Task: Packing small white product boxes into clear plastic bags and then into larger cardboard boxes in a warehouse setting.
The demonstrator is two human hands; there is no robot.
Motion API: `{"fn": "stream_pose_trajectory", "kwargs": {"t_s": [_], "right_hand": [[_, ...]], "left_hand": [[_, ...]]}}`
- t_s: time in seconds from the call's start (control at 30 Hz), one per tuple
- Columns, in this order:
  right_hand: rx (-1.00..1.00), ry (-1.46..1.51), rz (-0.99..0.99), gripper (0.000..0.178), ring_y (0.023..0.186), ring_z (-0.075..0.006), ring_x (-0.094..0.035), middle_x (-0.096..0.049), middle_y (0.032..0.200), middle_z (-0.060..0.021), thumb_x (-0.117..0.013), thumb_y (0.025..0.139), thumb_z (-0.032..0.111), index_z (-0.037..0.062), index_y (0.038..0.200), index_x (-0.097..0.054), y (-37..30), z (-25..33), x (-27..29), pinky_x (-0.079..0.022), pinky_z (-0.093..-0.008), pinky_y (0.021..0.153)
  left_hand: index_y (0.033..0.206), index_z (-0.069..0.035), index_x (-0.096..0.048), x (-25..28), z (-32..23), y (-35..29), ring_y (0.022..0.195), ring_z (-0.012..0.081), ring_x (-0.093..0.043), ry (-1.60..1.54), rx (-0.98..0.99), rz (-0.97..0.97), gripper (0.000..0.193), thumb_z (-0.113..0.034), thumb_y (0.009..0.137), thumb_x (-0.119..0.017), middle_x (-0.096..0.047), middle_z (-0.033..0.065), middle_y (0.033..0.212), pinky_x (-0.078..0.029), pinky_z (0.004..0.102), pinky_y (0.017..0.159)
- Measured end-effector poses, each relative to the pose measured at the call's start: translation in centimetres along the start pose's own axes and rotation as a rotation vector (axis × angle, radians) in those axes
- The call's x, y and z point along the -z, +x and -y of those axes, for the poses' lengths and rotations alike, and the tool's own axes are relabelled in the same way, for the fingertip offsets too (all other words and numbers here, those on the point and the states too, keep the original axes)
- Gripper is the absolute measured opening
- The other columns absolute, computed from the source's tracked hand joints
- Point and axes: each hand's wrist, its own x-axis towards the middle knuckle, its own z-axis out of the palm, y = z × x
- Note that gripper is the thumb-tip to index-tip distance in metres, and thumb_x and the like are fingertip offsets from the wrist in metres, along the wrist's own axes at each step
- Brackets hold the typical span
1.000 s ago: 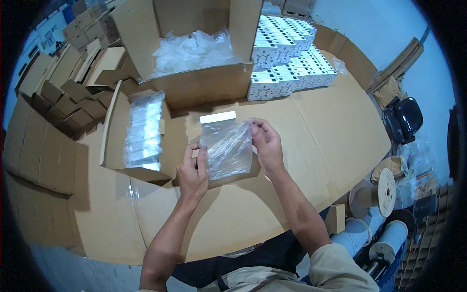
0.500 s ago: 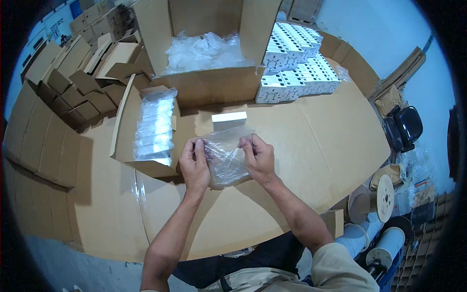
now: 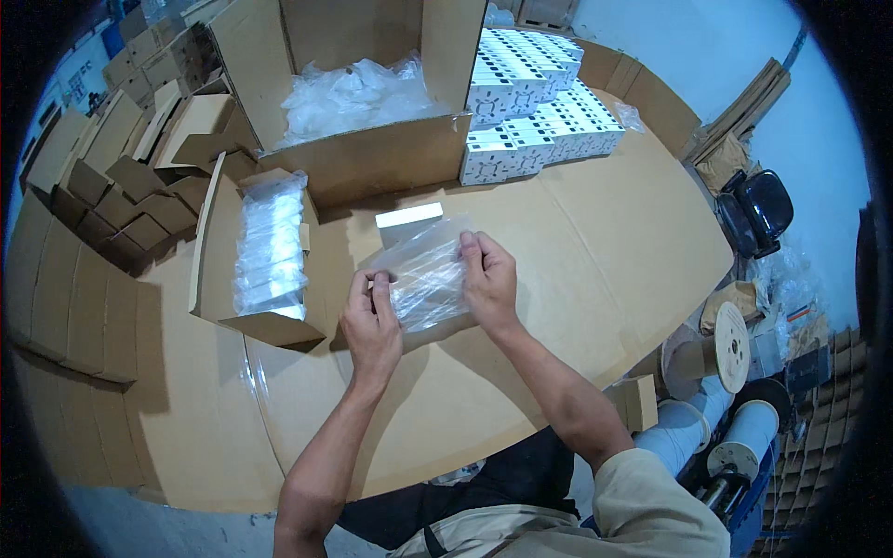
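While the left hand (image 3: 372, 325) keeps its thumb and fingers pinched on the left edge of a clear plastic bag (image 3: 426, 290), I see the right hand (image 3: 490, 284) clamped on the bag's upper right corner. Half a second ago the film was bunched between them, with the right hand drawn in lower; now I have it spread flatter, and its far edge slants up toward that right hand. The bag is held over the middle of the cardboard-covered counter (image 3: 595, 307), its far edge overlapping my view of a small white box (image 3: 409, 219) just beyond. On the left I have little room: the open carton (image 3: 268, 327) with its row of wrapped packs (image 3: 270, 251) has its wall near the left hand. Ahead, the large carton (image 3: 381, 160) and the stacked white boxes (image 3: 535, 135) close off the far side. To the right I see bare counter running to its curved edge, with cable reels (image 3: 731, 346) beyond; the near edge passes beneath the forearms.
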Motion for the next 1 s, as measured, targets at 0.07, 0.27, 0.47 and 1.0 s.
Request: {"fn": "stream_pose_trajectory", "kwargs": {"t_s": [0.07, 0.27, 0.47, 1.0], "right_hand": [[0.025, -0.009, -0.007, 0.042, 0.066, -0.0050, -0.041, -0.048, 0.069, 0.0041, -0.051, 0.108, 0.032, 0.0022, 0.080, -0.058, 0.1, -0.2, 0.4, -0.035, -0.0250, 0.057], [-0.075, 0.081, 0.114, 0.037, 0.063, -0.0026, -0.044, -0.051, 0.068, 0.0049, -0.056, 0.106, 0.029, 0.0032, 0.080, -0.060, 0.3, 0.3, 0.7, -0.036, -0.0230, 0.055], [-0.047, 0.082, 0.264, 0.023, 0.062, -0.0036, -0.051, -0.061, 0.069, 0.0017, -0.066, 0.099, 0.020, 0.0007, 0.089, -0.069, 0.0, 0.2, 0.6, -0.041, -0.0242, 0.054], [-0.107, 0.168, 0.331, 0.021, 0.076, -0.0072, -0.063, -0.070, 0.084, -0.0018, -0.066, 0.100, 0.018, -0.0019, 0.103, -0.072, -0.2, 1.0, 0.5, -0.051, -0.0258, 0.067]], "left_hand": [[0.098, 0.001, -0.062, 0.0, 0.1, 0.1, 0.067, 0.0105, -0.051, 0.032, -0.028, -0.001, 0.027, -0.021, 0.107, -0.049, -0.057, 0.0046, 0.074, -0.042, 0.0305, 0.060], [0.099, 0.000, -0.061, 0.3, 0.4, 0.6, 0.073, 0.0123, -0.052, 0.079, -0.065, -0.037, 0.029, -0.023, 0.108, -0.046, -0.059, 0.0058, 0.080, -0.044, 0.0304, 0.067], [0.098, -0.001, -0.061, 0.8, 0.2, 0.8, 0.076, 0.0105, -0.053, 0.051, 0.079, 0.012, 0.029, -0.025, 0.108, -0.048, -0.059, 0.0032, 0.082, -0.044, 0.0281, 0.070], [0.101, 0.001, -0.066, 0.6, 1.9, 1.2, 0.067, 0.0067, -0.056, -0.138, 0.002, -0.069, 0.030, -0.028, 0.104, -0.059, -0.063, 0.0019, 0.079, -0.047, 0.0269, 0.060]]}}
